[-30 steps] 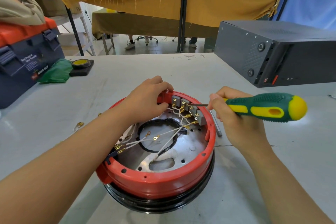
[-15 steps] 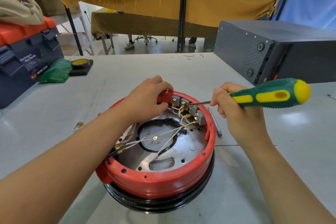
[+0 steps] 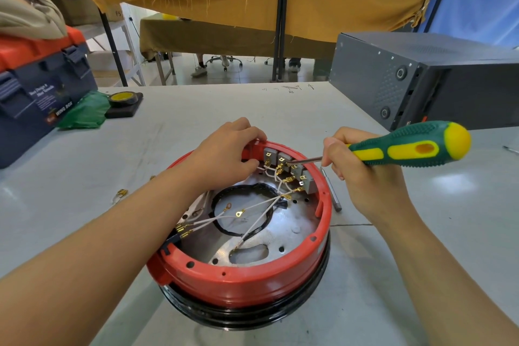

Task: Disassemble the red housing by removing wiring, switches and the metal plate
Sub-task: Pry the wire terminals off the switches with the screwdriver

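Note:
The round red housing (image 3: 238, 281) sits on a black ring in the middle of the table. Inside lies a shiny metal plate (image 3: 283, 230) with white wires (image 3: 258, 206) ending in brass terminals. Several grey switches (image 3: 292, 168) line the far inner wall. My left hand (image 3: 224, 157) grips the far rim of the housing, thumb inside near the wires. My right hand (image 3: 362, 174) holds a green and yellow screwdriver (image 3: 407, 147), whose tip touches a brass terminal on the second switch.
A dark grey computer case (image 3: 421, 78) stands at the back right. A blue and red toolbox (image 3: 36, 87), a green bag (image 3: 84, 112) and a tape roll (image 3: 123, 98) lie at the left. A metal bit (image 3: 331, 191) lies right of the housing, a loose brass terminal (image 3: 122, 192) to its left.
My right hand has tipped the screwdriver handle upward and to the right while the tip stays at the switch terminals. My left hand has kept its grip on the rim.

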